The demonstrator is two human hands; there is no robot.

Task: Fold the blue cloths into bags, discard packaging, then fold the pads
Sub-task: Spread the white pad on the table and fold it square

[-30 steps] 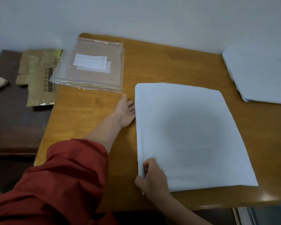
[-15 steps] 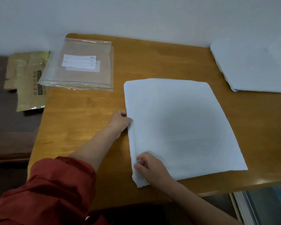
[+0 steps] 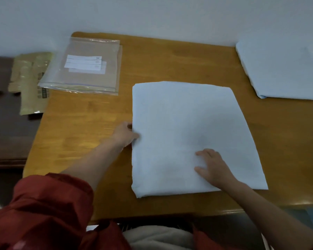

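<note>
While my left hand (image 3: 125, 135) is pinching the edge of the blue cloth (image 3: 188, 120), just right of the bags (image 3: 87, 69), and my right hand (image 3: 212, 167) is pressing flat-fingered, I'm risking dragging layers askew.

blue cloths (image 3: 188, 127) (image 3: 282, 69) 2 | zip-bag stack (image 3: 87, 69) 1 | brown packaging pile (image 3: 30, 83) 1 | hands (image 3: 124, 134) (image 3: 212, 167) 2

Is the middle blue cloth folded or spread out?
Folded. The blue cloth lies as a neat rectangle with a thick, rounded left edge, and the right hand rests flat on it.
</note>
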